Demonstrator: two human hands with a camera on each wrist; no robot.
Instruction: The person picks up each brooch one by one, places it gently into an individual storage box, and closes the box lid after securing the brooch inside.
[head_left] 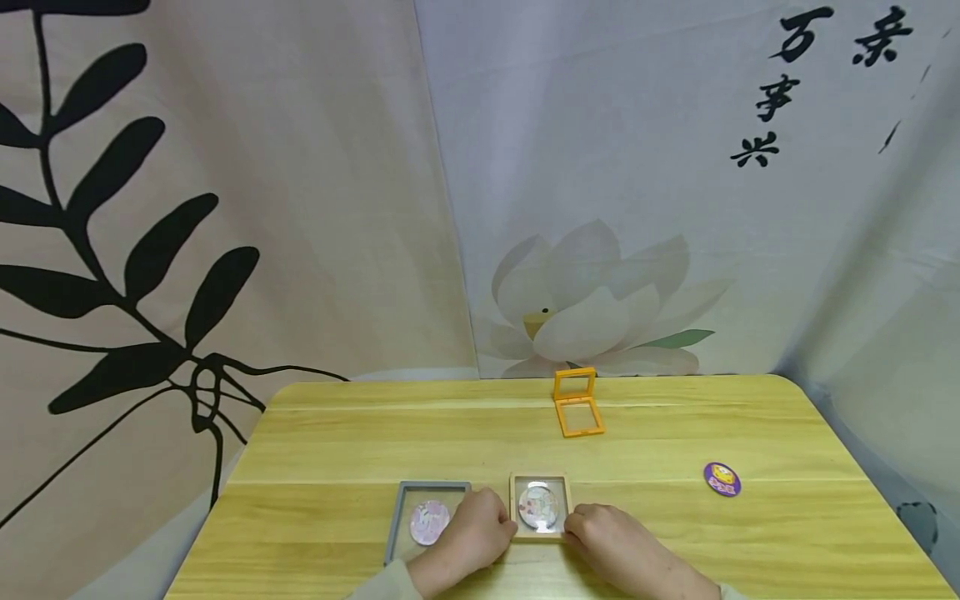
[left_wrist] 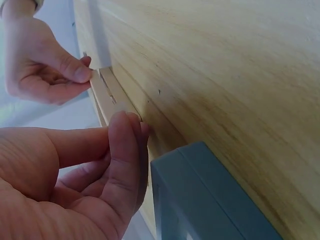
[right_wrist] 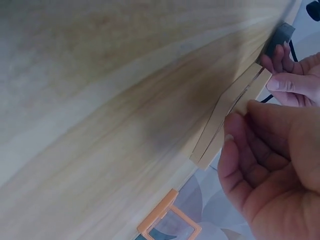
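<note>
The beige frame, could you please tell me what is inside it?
The beige frame holds a pale, patterned round disc. Whatever lies directly beneath the disc is hidden, and the right fingers cover the frame's near right corner in the head view.

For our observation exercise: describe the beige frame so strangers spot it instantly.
On the wooden table, find the left hand and right hand. Between them is the beige frame with a disc inside. Unlike the gray frame and orange frame, it is pinched by both hands.
</note>
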